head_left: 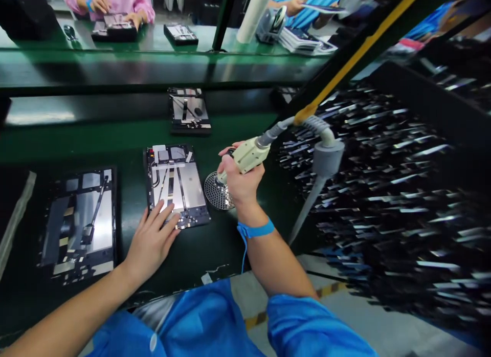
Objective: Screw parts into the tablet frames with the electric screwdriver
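Observation:
My right hand (241,180) is wrapped round a cream electric screwdriver (250,155), whose grey cable runs up to the right. The tool's front end, partly hidden by my fingers, is over a round metal plate full of small holes (215,192). Left of that plate lies an opened tablet (194,185) with its silver inside, ribbon cables and circuit boards showing. My left hand (153,239) rests on its lower left part, fingers stretched out and holding nothing. A blue wrist strap (257,230) circles my right wrist.
Another opened tablet (103,208) lies at the left, and one more (190,109) farther back. Racked dark parts (383,193) fill the right side. A grey nozzle (328,157) hangs beside a slanting yellow-edged bar (345,65). Across the bench (130,70), other people handle devices.

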`<state>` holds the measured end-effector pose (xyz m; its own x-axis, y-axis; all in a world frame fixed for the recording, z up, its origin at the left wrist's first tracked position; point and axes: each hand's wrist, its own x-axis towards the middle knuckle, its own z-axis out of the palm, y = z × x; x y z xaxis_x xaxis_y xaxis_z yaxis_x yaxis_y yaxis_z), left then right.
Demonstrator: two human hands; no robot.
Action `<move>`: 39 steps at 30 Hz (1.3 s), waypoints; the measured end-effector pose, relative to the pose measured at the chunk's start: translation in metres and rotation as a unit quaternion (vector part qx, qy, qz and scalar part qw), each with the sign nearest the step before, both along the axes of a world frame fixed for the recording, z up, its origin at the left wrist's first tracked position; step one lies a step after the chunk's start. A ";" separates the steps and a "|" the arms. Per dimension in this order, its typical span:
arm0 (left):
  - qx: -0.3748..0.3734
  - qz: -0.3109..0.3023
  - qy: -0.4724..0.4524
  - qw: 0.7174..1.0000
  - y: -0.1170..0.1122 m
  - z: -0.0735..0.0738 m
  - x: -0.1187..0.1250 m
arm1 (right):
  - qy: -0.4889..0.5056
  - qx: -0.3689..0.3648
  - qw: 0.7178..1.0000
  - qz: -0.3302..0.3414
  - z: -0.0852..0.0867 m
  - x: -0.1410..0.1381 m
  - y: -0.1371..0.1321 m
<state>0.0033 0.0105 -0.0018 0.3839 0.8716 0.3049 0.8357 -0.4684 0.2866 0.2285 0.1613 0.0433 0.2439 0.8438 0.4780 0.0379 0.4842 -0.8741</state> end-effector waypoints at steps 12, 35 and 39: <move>-0.002 -0.012 -0.023 1.000 -0.003 0.002 0.000 | -0.007 -0.012 1.000 -0.023 -0.007 -0.002 0.001; -0.043 0.019 -0.051 0.998 0.003 0.003 0.005 | 0.030 0.000 0.975 0.222 0.008 -0.046 -0.089; -0.046 0.023 -0.056 0.997 0.003 0.004 0.006 | 0.026 -0.015 0.976 0.217 0.008 -0.045 -0.087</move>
